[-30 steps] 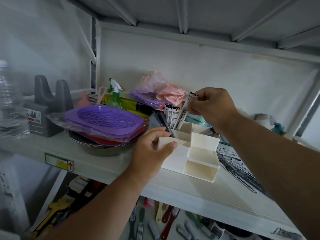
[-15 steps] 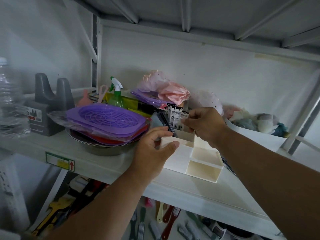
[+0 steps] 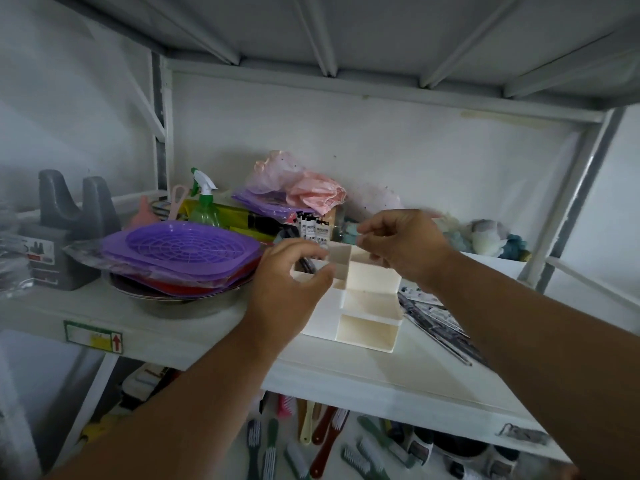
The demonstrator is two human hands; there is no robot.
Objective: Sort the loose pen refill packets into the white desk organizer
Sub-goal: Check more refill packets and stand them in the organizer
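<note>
The white organizer (image 3: 360,299) sits on the shelf (image 3: 207,327), just right of the purple trays (image 3: 183,251) stacked in a metal bowl (image 3: 180,306). It steps up toward the back, so the tall rear slots suit long thin packets. A few refill packets (image 3: 313,232) already stand upright in the back-left slot, tops poking above the rim. More loose packets (image 3: 429,310) lie flat on the shelf, just right of the organizer.

The left hand (image 3: 287,289) curls around the organizer's left front corner, fingers bent and thumb near the wall, most likely to steady it; I cannot tell whether it really presses. The right hand (image 3: 401,244) hovers over the back slots with fingers pinched loosely together. Whether anything is between them I cannot tell.

The packets carry black-and-white printing, too small to read. On the shelf's front edge, well left of the organizer, a label (image 3: 93,341) shows a red upward arrow; its other text is unreadable.
</note>
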